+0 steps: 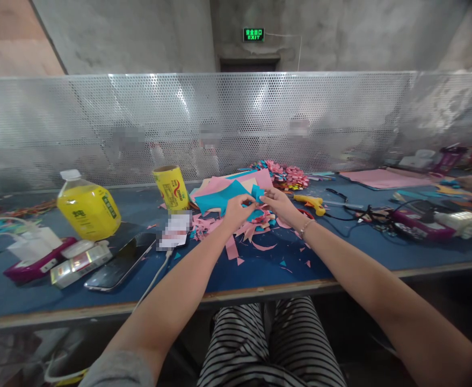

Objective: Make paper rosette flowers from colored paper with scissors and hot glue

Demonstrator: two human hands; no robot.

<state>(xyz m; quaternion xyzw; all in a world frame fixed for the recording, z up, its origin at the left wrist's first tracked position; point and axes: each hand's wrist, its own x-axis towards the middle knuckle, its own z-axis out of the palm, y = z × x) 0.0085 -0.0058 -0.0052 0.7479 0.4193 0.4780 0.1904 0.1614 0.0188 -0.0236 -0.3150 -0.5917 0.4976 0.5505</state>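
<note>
Both of my hands meet over a pile of paper scraps at the middle of the table. My left hand (239, 209) is closed with its fingertips pinched at a small blue piece of paper (257, 193). From the other side, my right hand (276, 203) pinches the same blue piece between thumb and fingers. Just behind my left hand lies a larger blue paper sheet (219, 198), on top of pink sheets (262, 178). Below my hands are pink paper scraps (232, 248), strips and small triangles.
A yellow glue gun (311, 203) with a black cord lies to the right. On the left stand a yellow liquid jug (88, 207), a yellow can (171, 188), a phone (118, 263) and a purple power strip (38, 263). A perforated metal screen (236, 118) closes the table's back.
</note>
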